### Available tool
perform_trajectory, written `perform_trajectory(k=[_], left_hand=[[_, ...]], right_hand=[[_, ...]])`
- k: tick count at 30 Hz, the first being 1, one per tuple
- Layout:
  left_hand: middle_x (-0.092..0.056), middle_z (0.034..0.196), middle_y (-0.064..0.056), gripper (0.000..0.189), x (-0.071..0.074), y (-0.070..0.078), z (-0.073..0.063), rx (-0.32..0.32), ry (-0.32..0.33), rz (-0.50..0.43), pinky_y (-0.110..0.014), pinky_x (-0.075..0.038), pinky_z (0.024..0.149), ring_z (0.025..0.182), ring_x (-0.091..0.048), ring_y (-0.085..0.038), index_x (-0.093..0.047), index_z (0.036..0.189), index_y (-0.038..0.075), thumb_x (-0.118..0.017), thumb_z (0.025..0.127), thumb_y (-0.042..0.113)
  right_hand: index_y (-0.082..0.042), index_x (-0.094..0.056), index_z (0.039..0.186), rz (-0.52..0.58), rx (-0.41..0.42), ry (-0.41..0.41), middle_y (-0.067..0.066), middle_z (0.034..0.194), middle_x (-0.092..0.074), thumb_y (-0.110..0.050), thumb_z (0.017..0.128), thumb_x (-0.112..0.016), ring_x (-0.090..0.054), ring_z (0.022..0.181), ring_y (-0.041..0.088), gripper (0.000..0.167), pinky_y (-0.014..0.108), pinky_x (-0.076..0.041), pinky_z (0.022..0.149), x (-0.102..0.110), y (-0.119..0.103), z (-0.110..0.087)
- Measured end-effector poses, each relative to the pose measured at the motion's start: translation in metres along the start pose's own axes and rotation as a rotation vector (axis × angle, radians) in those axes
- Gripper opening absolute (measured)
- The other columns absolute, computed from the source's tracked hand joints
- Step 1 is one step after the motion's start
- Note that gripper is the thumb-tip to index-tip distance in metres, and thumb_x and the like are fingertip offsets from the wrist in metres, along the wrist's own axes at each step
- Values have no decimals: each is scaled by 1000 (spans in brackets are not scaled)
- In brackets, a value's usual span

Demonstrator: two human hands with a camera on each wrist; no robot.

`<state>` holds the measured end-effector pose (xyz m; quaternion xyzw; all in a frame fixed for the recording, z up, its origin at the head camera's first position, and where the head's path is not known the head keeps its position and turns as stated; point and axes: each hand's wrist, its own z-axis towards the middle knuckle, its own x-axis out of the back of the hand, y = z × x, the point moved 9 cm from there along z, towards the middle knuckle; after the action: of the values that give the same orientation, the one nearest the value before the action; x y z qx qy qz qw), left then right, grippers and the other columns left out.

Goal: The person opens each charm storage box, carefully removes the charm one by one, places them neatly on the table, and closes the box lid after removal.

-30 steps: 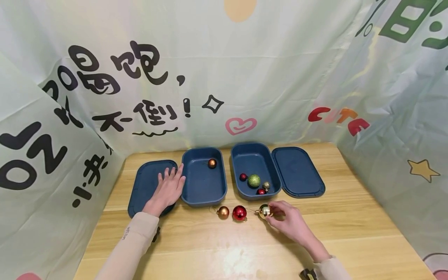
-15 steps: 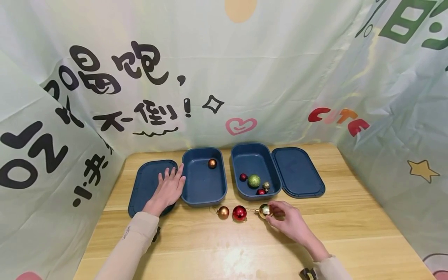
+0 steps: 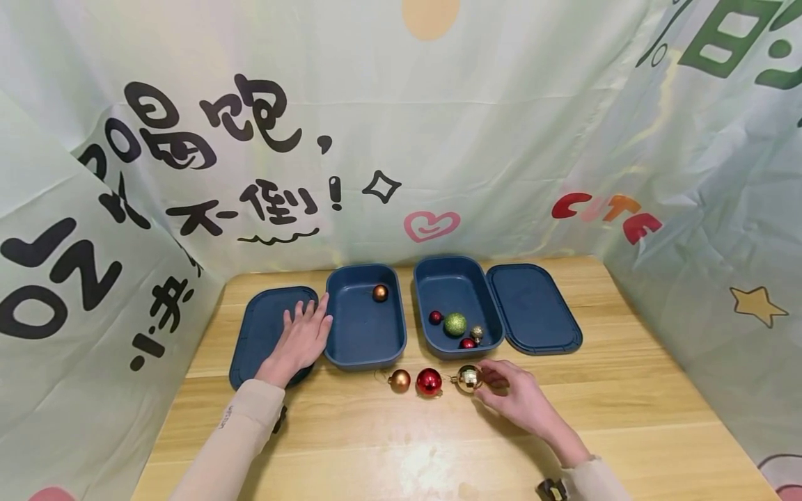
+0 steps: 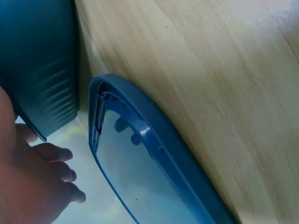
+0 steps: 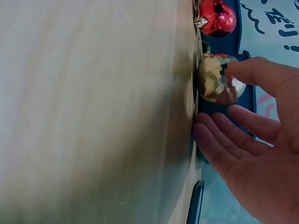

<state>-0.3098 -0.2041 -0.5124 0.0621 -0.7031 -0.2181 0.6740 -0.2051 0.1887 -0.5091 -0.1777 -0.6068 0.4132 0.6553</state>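
My left hand lies with straight, spread fingers over the left blue lid. Its fingertips are at the left rim of the left blue box, which has one copper ball ornament inside. On the table by my right hand is a shiny gold ball ornament. In the right wrist view, the thumb overlaps this gold ball, and the relaxed fingers are just beside it; contact is unclear. A red ball ornament and another copper ball ornament complete the row.
The right blue box holds small red balls, a glittery green ball and a small gold ball. Against its right side lies the second blue lid. A printed cloth hangs behind the wooden table.
The gold ball has shifted slightly left, away from my right fingers, towards the red ball. Both hands have stayed almost where they were.
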Motion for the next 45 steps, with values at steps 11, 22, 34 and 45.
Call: perform_trajectory(k=[11, 22, 34, 45], left_hand=[[-27, 167, -35, 62, 1, -2, 0, 6, -10, 19, -78, -5, 123, 158, -12, -59, -12, 171, 12, -25, 117, 39], [-28, 167, -35, 63, 1, -1, -1, 4, -10, 16, -78, -6, 123, 158, -12, -59, -12, 172, 12, -22, 117, 42], [-28, 167, -36, 62, 3, -3, 0, 6, -6, 22, -79, -6, 123, 158, -13, -59, -13, 171, 11, -24, 117, 39], [-28, 167, -36, 61, 0, -1, 1, 6, -12, 17, -79, -5, 123, 157, -13, -59, -13, 171, 12, -26, 117, 38]], right_hand=[[5, -68, 131, -35, 34, 8, 12, 111, -75, -14, 83, -90, -75, 94, 28, 56, 38, -64, 84, 0, -6, 2], [-1, -71, 130, -173, 128, 85, 13, 126, -74, -18, 80, -92, -74, 108, 32, 57, 48, -62, 91, 4, -27, 6], [-5, -77, 121, -7, 234, 102, 10, 116, -77, -12, 87, -87, -76, 100, 26, 37, 42, -63, 89, 8, -72, 35], [-6, -75, 124, 111, 239, 14, 12, 118, -76, -14, 93, -82, -76, 105, 27, 33, 44, -62, 92, -14, -101, 94]])
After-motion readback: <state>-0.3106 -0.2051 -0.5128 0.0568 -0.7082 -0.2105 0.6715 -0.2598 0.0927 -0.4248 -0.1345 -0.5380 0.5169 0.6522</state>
